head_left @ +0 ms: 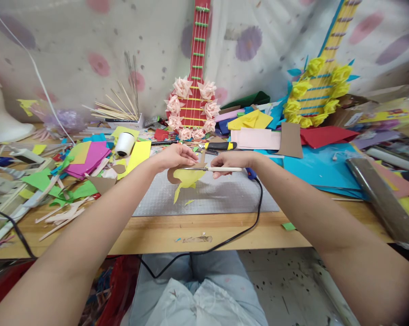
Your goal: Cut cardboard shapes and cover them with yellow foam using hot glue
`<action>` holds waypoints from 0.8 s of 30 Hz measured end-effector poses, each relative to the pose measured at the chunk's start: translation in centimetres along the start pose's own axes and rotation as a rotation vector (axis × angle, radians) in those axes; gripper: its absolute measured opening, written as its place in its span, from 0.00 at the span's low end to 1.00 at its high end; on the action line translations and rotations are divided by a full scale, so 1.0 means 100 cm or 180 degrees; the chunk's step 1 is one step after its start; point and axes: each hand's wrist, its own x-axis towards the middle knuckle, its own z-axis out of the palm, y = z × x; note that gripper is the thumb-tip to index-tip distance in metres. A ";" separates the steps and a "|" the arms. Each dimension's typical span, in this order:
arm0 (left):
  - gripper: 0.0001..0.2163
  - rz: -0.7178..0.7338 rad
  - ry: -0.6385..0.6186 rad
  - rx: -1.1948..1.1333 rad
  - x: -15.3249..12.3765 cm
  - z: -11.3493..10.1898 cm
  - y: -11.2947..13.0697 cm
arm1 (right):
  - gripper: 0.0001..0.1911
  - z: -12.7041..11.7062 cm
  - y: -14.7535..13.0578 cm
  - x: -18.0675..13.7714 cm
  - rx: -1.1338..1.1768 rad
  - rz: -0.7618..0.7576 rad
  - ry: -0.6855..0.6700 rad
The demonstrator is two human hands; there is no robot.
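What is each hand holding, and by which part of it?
Left hand: yellow paper, seemingly by its upper part, exact contact hidden. Right hand: scissors, by the white handle.

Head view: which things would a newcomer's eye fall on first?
Probably the red guitar with pink flowers, upright at the back centre, then the yellow guitar with yellow flowers, back right. Nearer, the right hand holds a white-handled tool at yellow paper above the grey mat, the left hand close by.

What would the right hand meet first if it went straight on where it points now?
The right hand would probably meet the yellow paper first, then perhaps the left hand; depth is unclear.
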 end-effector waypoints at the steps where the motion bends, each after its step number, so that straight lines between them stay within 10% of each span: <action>1: 0.12 0.0006 -0.0001 -0.0005 0.000 0.000 0.000 | 0.25 0.000 0.000 0.000 -0.0009 0.0007 0.0015; 24: 0.13 0.0014 0.0091 0.0055 0.000 0.000 0.000 | 0.26 0.002 -0.005 0.002 -0.0066 0.0026 0.0015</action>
